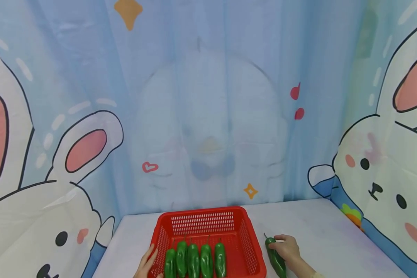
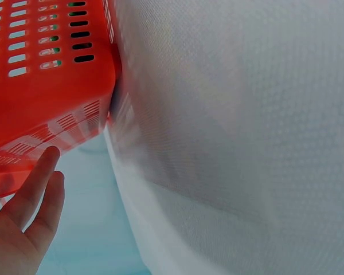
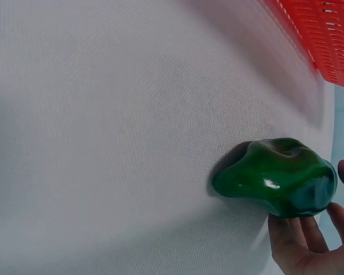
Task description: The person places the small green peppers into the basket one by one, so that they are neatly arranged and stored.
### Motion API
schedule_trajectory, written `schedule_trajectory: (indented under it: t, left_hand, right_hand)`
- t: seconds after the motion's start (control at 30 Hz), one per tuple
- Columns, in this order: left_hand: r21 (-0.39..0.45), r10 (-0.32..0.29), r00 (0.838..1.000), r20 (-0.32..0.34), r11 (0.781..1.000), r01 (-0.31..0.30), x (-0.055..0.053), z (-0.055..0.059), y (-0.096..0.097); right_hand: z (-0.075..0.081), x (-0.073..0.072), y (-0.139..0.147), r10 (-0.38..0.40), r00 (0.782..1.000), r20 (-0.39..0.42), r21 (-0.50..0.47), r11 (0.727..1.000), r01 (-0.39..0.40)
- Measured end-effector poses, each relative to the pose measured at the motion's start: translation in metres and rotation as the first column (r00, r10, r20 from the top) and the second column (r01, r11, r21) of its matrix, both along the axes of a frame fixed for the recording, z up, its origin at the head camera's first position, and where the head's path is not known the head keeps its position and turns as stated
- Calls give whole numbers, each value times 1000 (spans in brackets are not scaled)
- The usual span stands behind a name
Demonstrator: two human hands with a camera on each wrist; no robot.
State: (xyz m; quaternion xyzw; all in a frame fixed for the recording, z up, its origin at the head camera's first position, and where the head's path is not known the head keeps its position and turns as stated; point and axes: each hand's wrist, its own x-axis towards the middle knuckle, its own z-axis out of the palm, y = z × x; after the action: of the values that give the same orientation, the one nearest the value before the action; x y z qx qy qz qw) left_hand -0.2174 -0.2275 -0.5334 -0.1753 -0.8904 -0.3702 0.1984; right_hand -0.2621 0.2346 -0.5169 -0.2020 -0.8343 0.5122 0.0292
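Observation:
Outside the red basket [image 1: 241, 235], a long green pepper [image 1: 277, 263] lies on the white tabletop, its stem pointing away. My right hand [image 1: 287, 249] grips it near the stem end, thumb on one side and fingers on the other; the right wrist view shows the glossy pepper [image 3: 281, 179] close up between them. At the basket's left side, my left hand [image 1: 146, 262] holds the rim, fingers along the outer wall and thumb over the edge. Several more green peppers [image 1: 193, 258] stand side by side in the basket's left and middle part, stems toward the back.
The basket's right part shows bare red floor [image 1: 234, 255]. White cloth covers the table [image 1: 299, 216]. Behind it hangs a blue curtain [image 1: 208, 96] with cartoon prints, and large printed rabbits [image 1: 385, 173] flank both sides.

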Motion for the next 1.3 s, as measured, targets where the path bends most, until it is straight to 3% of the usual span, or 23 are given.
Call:
schedule_trajectory:
  t: [0.2,0.43,0.6,0.7,0.87,1.07,1.23,1.3]
  left_hand:
    - [9,-3,998,62,1000,2,1,4,1]
    - [-3,4,1000,31,1000,-4,1,3,2]
    - [27,-17,987,158,1000,13,1,10,0]
    - [18,-16,980,200,1000,13,0,13,0]
    - [32,-18,990,140,999,14,1,8,0]
    - [33,-9,999,33,999,8,1,0,-1]
    - [20,3,999,-51,1000,-2,-1,-3,-1]
    - [18,3,998,-57,1000,-2,-2,-4,-1]
  right_hand:
    - [0,0,0,-12,1000,-11,-10,1000,12]
    - [1,2,1,-20,1000,-3,-39,999,20]
    - [0,-1,3,-35,999,5,-73,997,36]
    - [3,-3,5,-35,999,3,-95,995,36]
    - [14,-3,6,-20,1000,-7,-108,994,19]
    - [33,0,1,26,996,-83,-111,993,-35]
    - [48,2,-5,33,993,-110,-103,994,-44]
    - [53,3,-7,30,992,-119,-109,993,-43]
